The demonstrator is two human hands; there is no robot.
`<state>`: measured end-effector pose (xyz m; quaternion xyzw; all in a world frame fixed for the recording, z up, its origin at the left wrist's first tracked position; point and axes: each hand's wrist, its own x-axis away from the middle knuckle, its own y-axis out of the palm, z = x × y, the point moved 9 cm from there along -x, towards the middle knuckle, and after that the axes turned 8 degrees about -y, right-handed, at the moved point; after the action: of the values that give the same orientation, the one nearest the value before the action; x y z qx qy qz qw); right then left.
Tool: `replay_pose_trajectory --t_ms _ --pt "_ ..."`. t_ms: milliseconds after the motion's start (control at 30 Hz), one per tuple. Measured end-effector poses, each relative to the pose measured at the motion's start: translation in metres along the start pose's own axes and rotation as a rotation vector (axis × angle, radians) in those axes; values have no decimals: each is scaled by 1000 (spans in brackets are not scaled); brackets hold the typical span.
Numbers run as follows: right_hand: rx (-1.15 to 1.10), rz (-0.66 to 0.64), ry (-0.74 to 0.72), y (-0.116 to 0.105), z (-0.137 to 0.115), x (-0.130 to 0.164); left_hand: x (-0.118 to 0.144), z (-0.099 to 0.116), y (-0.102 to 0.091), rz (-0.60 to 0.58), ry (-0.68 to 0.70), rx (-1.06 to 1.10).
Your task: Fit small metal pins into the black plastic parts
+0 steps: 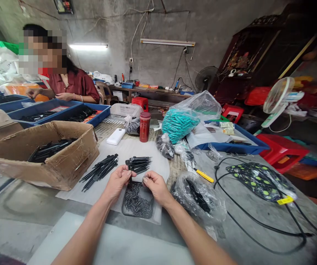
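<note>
In the head view, my left hand [118, 179] is closed in a pinch on a slim black stick-like piece [130, 171], held near-vertical. My right hand [156, 185] has thumb and fingertips pressed together at the tray's upper right; what they hold, if anything, is too small to make out. Below both hands, a clear shallow tray [152, 210] contains many small dark metal pins [138, 198]. Just beyond the hands lies a group of black pieces with thin tips [142, 164]. Left of my left hand, longer black sticks [100, 171] are heaped on a white foam sheet [75, 192].
A cardboard box [64, 173] of black sticks stands left. Around the table are a red flask [145, 127], a bag of teal pieces [179, 123], a yellow-handled tool [205, 175], an open plastic bag [216, 206] and black cable [252, 217]. A co-worker [70, 82] sits behind blue trays [103, 114].
</note>
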<state>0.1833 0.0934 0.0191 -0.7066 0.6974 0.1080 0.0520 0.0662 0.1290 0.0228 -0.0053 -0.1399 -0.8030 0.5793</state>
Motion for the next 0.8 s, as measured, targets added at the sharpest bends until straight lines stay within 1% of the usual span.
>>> replay_pose_trajectory --t_ms 133,267,400,467,533,600,700,800 --pt "-3 -70 -14 10 -2 3 1 0 2 14 -4 76" --pt "-52 -122 -7 17 0 5 1 -2 5 20 -3 95" --pt "-97 -99 26 14 3 3 2 -4 4 15 -22 109" --pt "-109 -75 29 10 5 1 3 -3 3 1 -36 74" --pt "-121 -47 34 5 7 -1 4 -1 3 -27 -38 -44" --pt "-112 -25 31 1 8 -2 5 3 3 -59 -6 -215" --pt "-80 -23 11 -2 9 -2 7 6 8 -108 78 -438" --pt "-45 -32 -27 -3 8 -2 12 6 19 -172 178 -635"
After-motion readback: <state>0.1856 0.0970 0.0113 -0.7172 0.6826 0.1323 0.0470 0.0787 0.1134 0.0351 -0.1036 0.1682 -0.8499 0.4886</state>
